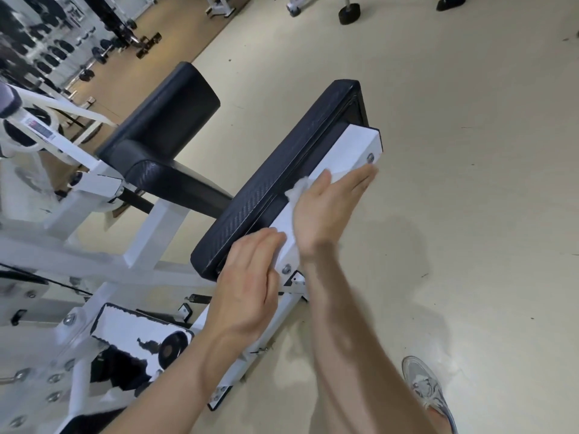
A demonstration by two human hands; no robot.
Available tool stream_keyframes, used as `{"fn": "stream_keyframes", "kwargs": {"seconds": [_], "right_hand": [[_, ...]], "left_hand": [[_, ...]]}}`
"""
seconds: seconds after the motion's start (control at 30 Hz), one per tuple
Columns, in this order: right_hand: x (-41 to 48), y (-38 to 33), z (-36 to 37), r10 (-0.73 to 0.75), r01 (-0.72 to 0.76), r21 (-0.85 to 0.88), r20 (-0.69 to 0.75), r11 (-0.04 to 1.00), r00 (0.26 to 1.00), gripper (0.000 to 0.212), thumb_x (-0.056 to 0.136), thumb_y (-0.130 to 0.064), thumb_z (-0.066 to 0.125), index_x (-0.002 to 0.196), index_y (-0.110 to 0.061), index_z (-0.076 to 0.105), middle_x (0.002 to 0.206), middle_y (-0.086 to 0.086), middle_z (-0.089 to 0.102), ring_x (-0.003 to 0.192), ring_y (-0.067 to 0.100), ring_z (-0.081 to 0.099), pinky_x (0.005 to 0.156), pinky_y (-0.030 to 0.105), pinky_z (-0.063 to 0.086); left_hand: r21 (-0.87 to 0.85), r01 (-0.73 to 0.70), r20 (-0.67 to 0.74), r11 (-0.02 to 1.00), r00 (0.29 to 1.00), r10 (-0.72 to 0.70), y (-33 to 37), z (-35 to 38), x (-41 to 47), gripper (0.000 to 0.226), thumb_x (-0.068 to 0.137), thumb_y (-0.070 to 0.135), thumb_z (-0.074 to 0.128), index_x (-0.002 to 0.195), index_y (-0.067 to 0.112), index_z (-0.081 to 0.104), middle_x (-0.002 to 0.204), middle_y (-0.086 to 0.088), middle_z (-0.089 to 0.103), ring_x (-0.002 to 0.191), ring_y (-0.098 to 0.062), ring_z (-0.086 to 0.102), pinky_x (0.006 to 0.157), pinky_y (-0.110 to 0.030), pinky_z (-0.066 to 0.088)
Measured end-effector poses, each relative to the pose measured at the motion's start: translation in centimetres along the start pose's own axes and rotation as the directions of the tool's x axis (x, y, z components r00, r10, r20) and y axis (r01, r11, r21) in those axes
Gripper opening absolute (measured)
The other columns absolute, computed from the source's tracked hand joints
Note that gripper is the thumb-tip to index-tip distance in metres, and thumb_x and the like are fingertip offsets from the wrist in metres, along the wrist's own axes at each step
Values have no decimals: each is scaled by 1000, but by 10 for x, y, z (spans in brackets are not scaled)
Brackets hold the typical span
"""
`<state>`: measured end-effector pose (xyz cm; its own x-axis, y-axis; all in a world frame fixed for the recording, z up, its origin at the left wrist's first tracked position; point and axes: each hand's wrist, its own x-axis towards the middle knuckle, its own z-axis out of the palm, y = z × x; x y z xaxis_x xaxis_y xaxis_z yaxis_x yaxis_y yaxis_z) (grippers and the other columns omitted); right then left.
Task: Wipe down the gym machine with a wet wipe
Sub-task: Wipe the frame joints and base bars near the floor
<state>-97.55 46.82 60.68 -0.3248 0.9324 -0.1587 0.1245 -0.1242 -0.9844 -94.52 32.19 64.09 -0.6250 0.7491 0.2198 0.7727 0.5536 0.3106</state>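
Most of the wipe [297, 192] is hidden under the right hand [329, 208]; only a crumpled white edge shows by the thumb. That hand lies flat, fingers straight, pressing the wipe on the white beam [354, 148] of the machine [153, 236]. The left hand [247, 283], fingers loosely extended and holding nothing, rests on the beam's lower end. Two black pads [282, 180] show. One shoe [426, 389] is cut off by the frame edge, and the dumbbells [101, 54] are blurred.
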Motion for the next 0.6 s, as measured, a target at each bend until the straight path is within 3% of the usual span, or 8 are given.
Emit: {"fn": "stream_keyframes", "kwargs": {"seconds": [0.1,0.17,0.23,0.3,0.4,0.5,0.53,0.6], "right_hand": [[-56,11,3,-60,60,-12,51,998,997,72,98,-29,31,147,14,0,159,29,-1,150,34,-1,123,32,1],[-78,18,1,-89,91,-12,120,996,989,73,98,-32,29,147,15,0,158,31,-2,150,36,-2,122,27,-3],[-96,24,-2,-148,162,-93,141,982,979,70,99,-32,26,146,17,7,155,36,5,148,42,5,121,27,-2],[-124,34,-4,-314,340,-205,152,918,937,60,101,-24,27,145,14,18,152,39,15,145,46,12,120,42,17],[-172,64,-22,-634,770,-337,438,541,637,49,102,-16,32,143,11,35,154,32,21,147,43,15,114,53,30],[-166,81,-57,-682,968,-172,687,181,250,55,91,-7,41,145,2,41,155,19,31,147,33,24,115,48,30],[-150,81,-65,-667,982,-153,721,109,187,58,89,-2,44,146,0,39,155,18,33,147,32,24,116,48,28],[-108,75,-73,-654,973,-211,724,90,218,56,90,1,43,146,-3,39,154,15,36,145,29,26,114,47,27]], "left_hand": [[-135,55,-78,989,995,-66,6,-4,-1,14,86,4,41,84,16,48,100,4,59,92,-17,53,79,-27,42],[-138,72,-59,988,995,-81,6,-9,-9,14,87,10,44,76,13,37,87,-2,54,80,-21,47,65,-31,36],[-50,99,50,994,994,-96,2,-16,-29,9,82,22,39,78,14,40,94,-1,52,85,-22,47,65,-26,32],[83,136,102,987,984,-144,1,-27,-63,29,76,26,32,90,12,53,111,-5,56,102,-26,53,74,-21,36],[-6,122,10,993,992,-122,10,-44,-117,43,78,14,31,115,20,53,129,-2,53,121,-15,49,101,-16,34],[13,47,-75,999,996,-46,9,-54,-157,50,74,2,31,116,15,53,126,-8,57,116,-20,53,104,-23,39],[3,63,-104,998,993,-63,5,-55,-166,51,72,0,30,115,15,54,124,-10,58,114,-23,55,101,-24,40],[-52,109,-177,993,977,-116,-2,-50,-184,51,70,2,31,112,17,56,122,-6,57,110,-21,55,96,-21,41]]}}
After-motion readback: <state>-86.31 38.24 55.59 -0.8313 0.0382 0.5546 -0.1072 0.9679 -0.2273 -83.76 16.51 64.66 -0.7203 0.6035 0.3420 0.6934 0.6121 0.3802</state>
